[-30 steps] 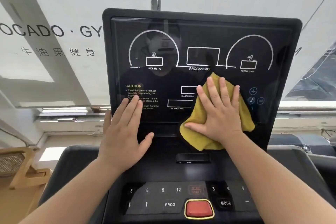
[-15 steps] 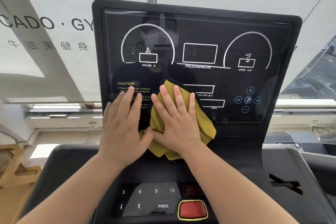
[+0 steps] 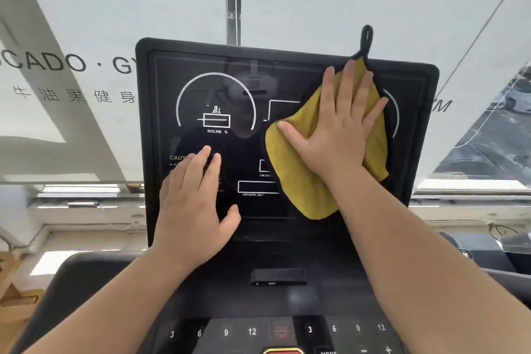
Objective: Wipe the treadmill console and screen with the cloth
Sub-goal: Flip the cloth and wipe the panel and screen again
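The yellow cloth (image 3: 298, 181) is pressed flat against the upper right of the treadmill screen (image 3: 201, 89) by the right hand (image 3: 336, 129), fingers straight and spread — its black loop (image 3: 367, 37) pokes above the console frame (image 3: 429, 129). The left hand (image 3: 192, 204) is laid flat on the screen's lower left, holding nothing.

The right hand (image 3: 339, 126) presses flat, fingers spread, on a yellow cloth (image 3: 301, 190) against the upper right of the treadmill screen (image 3: 201, 66). A black loop (image 3: 367, 37) pokes up past its fingertips, over the screen's top edge. The left hand (image 3: 191, 207) rests flat to its left, lower on the screen. Below both wrists, number keys (image 3: 225, 332) line the console (image 3: 218, 290).
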Demonstrator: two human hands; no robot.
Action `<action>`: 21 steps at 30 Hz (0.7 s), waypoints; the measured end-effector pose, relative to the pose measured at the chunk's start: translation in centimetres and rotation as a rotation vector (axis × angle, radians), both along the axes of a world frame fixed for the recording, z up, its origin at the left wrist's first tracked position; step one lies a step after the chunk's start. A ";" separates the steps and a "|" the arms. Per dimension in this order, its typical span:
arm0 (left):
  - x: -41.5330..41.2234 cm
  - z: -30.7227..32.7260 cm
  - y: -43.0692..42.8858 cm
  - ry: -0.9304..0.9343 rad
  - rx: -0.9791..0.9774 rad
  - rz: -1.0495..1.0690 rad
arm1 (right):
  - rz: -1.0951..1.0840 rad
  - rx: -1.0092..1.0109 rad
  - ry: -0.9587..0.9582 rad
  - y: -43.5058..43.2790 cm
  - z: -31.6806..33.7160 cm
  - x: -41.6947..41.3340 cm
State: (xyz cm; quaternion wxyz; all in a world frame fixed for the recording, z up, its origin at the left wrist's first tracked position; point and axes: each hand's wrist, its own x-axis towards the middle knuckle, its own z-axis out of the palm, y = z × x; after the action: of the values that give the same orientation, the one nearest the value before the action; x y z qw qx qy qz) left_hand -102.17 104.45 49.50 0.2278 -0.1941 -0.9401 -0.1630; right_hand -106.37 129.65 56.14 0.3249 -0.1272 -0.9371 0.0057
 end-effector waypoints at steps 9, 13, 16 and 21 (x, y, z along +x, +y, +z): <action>0.4 -0.3 0.2 -0.035 0.015 0.006 | 0.442 0.423 -0.008 -6.0 -2.7 -0.3; 0.6 -0.7 0.3 -0.045 0.015 -0.003 | 0.455 0.470 -0.002 -0.2 -5.7 2.4; 0.4 -0.7 0.2 -0.052 0.025 -0.011 | 0.307 0.370 0.017 4.1 -4.8 3.3; 0.2 -0.6 -0.4 -0.044 0.035 -0.035 | 0.034 0.055 0.051 3.2 0.1 0.6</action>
State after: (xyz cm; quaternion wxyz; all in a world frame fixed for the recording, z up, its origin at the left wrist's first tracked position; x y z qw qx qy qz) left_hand -101.96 104.07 48.90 0.2074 -0.2031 -0.9384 -0.1875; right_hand -105.80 132.80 56.26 0.3520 -0.1020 -0.9304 -0.0114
